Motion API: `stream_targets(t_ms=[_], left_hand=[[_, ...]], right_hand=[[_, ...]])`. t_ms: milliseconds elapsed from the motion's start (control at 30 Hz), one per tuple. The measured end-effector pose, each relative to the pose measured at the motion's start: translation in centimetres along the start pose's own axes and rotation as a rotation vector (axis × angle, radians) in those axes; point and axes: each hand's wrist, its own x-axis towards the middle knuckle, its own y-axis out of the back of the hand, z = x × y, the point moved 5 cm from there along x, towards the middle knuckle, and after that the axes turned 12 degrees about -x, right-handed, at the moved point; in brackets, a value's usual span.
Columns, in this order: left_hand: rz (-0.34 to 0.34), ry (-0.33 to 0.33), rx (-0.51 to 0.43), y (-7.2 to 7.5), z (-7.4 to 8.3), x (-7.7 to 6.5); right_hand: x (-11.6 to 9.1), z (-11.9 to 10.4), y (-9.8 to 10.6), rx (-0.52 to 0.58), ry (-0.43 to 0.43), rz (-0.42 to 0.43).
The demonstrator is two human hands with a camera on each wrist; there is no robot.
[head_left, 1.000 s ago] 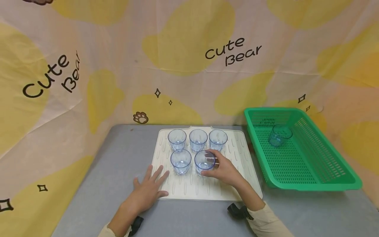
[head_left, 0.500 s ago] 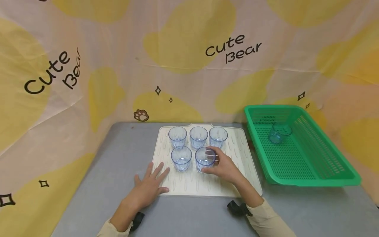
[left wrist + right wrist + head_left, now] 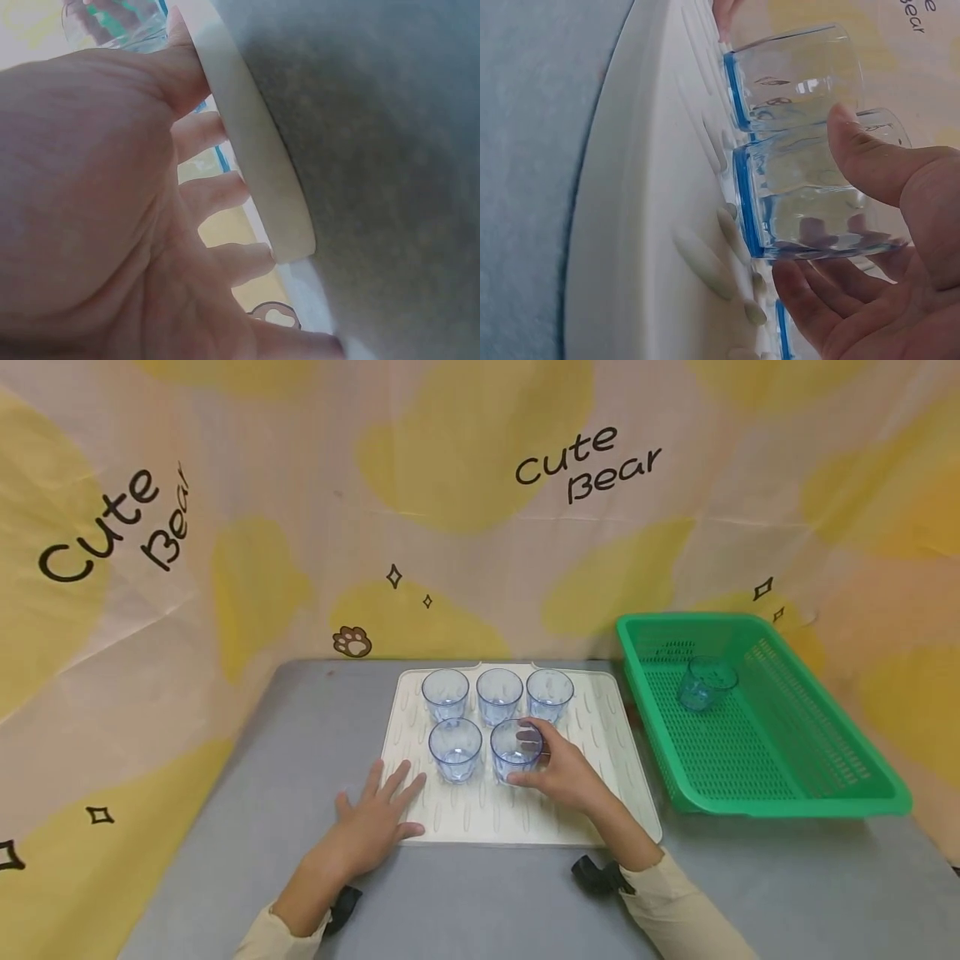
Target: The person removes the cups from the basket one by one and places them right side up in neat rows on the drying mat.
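Note:
My right hand [image 3: 567, 774] grips a clear bluish drinking glass [image 3: 507, 763] at the front right of the group on a white ribbed mat [image 3: 540, 818]. In the right wrist view the thumb lies on one side of this glass [image 3: 802, 187] and the fingers on the other; its blue-tinted base is right at the mat. Beside it stands another glass [image 3: 455, 750], with three more in a row behind, one of them the back-left glass [image 3: 446, 695]. My left hand [image 3: 371, 828] rests with spread fingers on the mat's front left corner; the left wrist view shows its fingertips along the mat's edge [image 3: 262, 165].
A green plastic basket [image 3: 787, 806] stands right of the mat, with one tilted glass [image 3: 707, 683] inside near its back left. The grey table [image 3: 465, 902] ends at a patterned cloth [image 3: 450, 460] hanging behind. A black wrist device [image 3: 596, 875] sits under the right forearm.
The head view has tilted slightly, so everything sits higher in the picture. Both hands keep their places, the right one still holding the front right glass.

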Motion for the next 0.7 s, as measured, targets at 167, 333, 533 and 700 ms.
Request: stream_targets(t_ms=[167,333,533,700], left_hand=[[-0.006,-0.002,0.012,0.07,0.15,-0.07],[-0.018,0.001,0.008,0.45,0.42,-0.3],[-0.019,0.005,0.009,0.29,0.44,-0.37],[-0.009,0.002,0.007,0.44,0.52,-0.22]], right_hand=[[-0.06,-0.12,0.09,0.017,0.005,-0.012],[-0.09,0.08,0.04,0.009,-0.019,-0.022],[-0.17,0.29,-0.12,-0.008,-0.043,-0.044],[-0.1,0.08,-0.02,-0.001,-0.02,-0.055]])
